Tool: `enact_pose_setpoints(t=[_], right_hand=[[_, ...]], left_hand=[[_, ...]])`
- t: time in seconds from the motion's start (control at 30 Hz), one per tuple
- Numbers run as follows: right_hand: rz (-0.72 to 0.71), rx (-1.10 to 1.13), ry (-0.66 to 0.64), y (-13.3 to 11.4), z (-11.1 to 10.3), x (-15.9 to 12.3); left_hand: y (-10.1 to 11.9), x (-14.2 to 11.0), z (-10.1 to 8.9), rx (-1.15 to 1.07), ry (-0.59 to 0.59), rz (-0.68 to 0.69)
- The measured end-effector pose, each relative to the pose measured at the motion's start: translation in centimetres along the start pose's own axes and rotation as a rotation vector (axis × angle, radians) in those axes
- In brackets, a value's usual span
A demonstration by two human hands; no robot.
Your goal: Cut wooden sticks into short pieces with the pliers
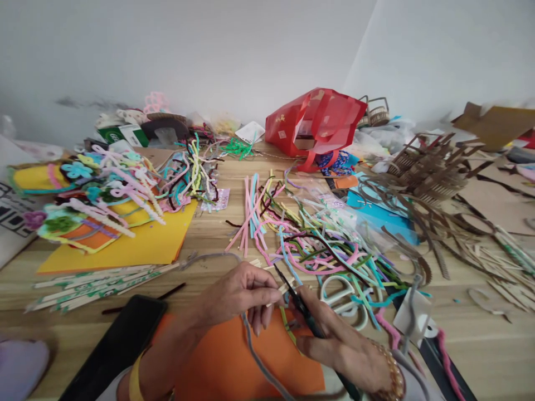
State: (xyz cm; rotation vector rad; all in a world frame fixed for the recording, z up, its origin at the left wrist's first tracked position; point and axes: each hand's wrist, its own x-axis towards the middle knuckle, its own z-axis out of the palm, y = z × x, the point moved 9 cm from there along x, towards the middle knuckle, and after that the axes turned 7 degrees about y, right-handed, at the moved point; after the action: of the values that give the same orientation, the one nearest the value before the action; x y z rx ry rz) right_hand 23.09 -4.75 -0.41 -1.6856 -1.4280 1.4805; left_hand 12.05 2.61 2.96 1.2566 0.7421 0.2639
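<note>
My left hand (244, 292) is closed in the middle, above an orange sheet (234, 362). Pale thin wooden sticks (256, 263) show at its fingertips, apparently pinched there. My right hand (334, 340) grips a dark, narrow tool (307, 312), its kind unclear, with the pointed tip up beside the left fingertips. A grey cord (263, 365) runs down over the orange sheet from under the left hand. White-handled scissors (337, 291) lie just beyond the right hand, partly under fuzzy pipe cleaners (321, 245) in many colours.
At left, pipe-cleaner flowers (79, 170) lie on yellow sheets (167, 248), with wrapped chopsticks (96, 284) and a black phone (121, 345) nearer me. A red bag (288, 125) stands at the back. Brown woven baskets (430, 172) and loose strips occupy the right.
</note>
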Motion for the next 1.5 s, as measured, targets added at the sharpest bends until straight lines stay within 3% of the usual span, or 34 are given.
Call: enact_pose_setpoints(t=[0.13,0.4,0.5,0.67,0.93,1.2,1.5], right_hand=[[0.04,-0.007,0.014,-0.3,0.3,0.3],[-0.127,0.163,-0.021,-2.6,0.9,0.9],[-0.074,0.202,-0.02,-2.4,0.9,1.0],[-0.102,0.186,0.003,-2.0,0.8,1.0],[-0.024,0.169,0.054,-0.5,0.5,1.1],[-0.047,0.088,0.097,-0.8,-0.3,1.2],[-0.126,0.188,0.086,-1.0,-0.3,1.7]], left_hand=[[0.0,0.4,-0.2,0.035,0.061,0.032],[0.1,0.6,-0.5,0.078,0.133,0.06],[-0.1,0.7,-0.5,0.042,0.143,0.033],[-0.6,0.7,-0.1,0.004,0.15,0.044],[-0.7,0.9,-0.8,0.014,0.366,0.128],[-0.6,1.4,-0.7,0.015,0.376,0.137],[-0.9,1.7,-0.9,0.0,0.361,0.103]])
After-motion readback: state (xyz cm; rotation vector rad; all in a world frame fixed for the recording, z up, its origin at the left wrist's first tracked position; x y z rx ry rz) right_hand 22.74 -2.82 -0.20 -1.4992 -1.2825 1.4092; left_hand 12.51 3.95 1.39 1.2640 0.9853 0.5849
